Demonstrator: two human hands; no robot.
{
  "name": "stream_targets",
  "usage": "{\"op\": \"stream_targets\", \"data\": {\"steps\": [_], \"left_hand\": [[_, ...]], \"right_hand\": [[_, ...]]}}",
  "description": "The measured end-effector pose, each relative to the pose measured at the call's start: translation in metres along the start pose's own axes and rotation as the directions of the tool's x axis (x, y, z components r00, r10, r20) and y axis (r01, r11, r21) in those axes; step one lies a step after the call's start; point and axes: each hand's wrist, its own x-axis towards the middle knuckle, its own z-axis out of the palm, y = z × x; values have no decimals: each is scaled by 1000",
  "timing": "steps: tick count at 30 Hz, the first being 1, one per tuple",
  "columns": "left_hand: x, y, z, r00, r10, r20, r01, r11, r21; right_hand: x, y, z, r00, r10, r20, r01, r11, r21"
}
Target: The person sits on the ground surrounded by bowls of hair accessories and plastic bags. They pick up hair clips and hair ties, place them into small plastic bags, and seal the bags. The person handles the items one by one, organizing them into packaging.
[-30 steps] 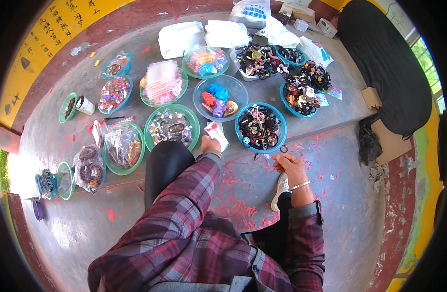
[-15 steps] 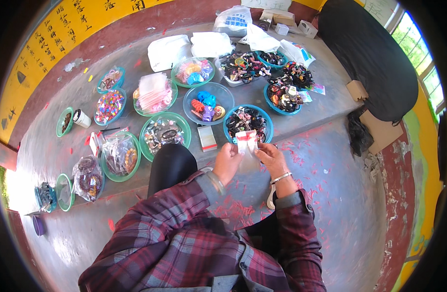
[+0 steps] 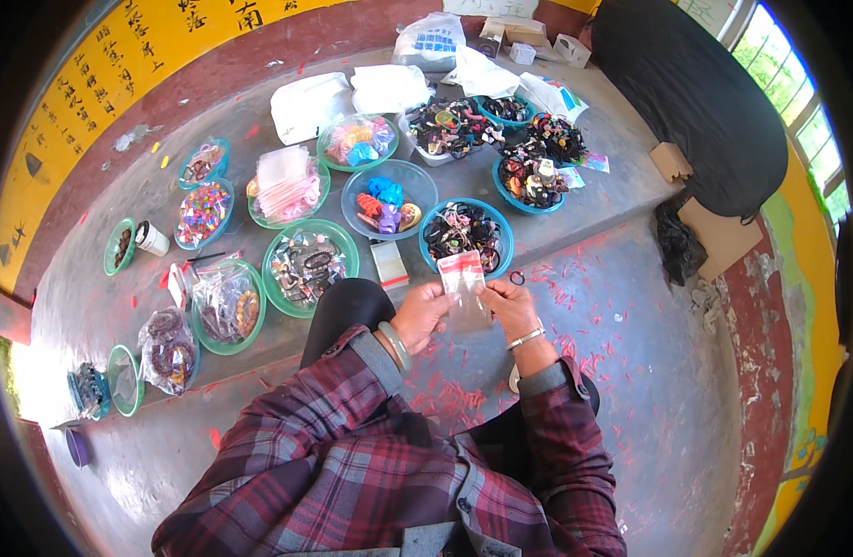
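Both hands on one small clear bag (image 3: 466,292) with a red top strip. Left hand (image 3: 421,316) fingers pinch its left edge, right hand (image 3: 510,306) fingers pinch the right edge. I see it held upright between them, over the lap, just in front of the step edge. Can't tell if anything is in it.

Left wrist carries a pale bangle (image 3: 392,345), right wrist a thin silver bracelet (image 3: 526,337). Sleeves are red plaid.

Just past the bag: a blue bowl (image 3: 465,236) of dark hair ties sits on the raised concrete ledge (image 3: 621,200). A small black ring (image 3: 516,278) lies on the floor right of that bowl. A flat stack of bags (image 3: 388,263) lies left of it, near the left hand.

Further out: a clear bowl (image 3: 387,198) with blue and purple pieces, a green bowl (image 3: 310,266) with dark clips, a green bowl (image 3: 226,305) holding a bag of bracelets. More bowls of beads and ties spread behind. White plastic sacks (image 3: 308,105) at the back. A black sheet (image 3: 696,102) covers something at the far right.
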Motion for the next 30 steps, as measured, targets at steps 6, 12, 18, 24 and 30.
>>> {"op": "stream_targets", "data": {"steps": [6,12,18,24,30], "left_hand": [[1,-2,-1,997,43,-70,-38,997,73],[3,-1,0,986,96,-133,-83,991,104],[4,-1,2,982,123,-146,-109,989,98],[4,-3,2,982,127,-140,-114,989,96],[4,-6,1,980,119,-162,-108,992,72]], "right_hand": [[2,0,5,999,-31,-27,27,989,-148],[6,-1,5,992,-112,-60,108,992,-64],[0,-5,10,974,-221,-49,197,935,-296],[5,9,7,975,-210,-77,178,937,-300],[1,4,6,935,-347,-68,264,813,-519]]}}
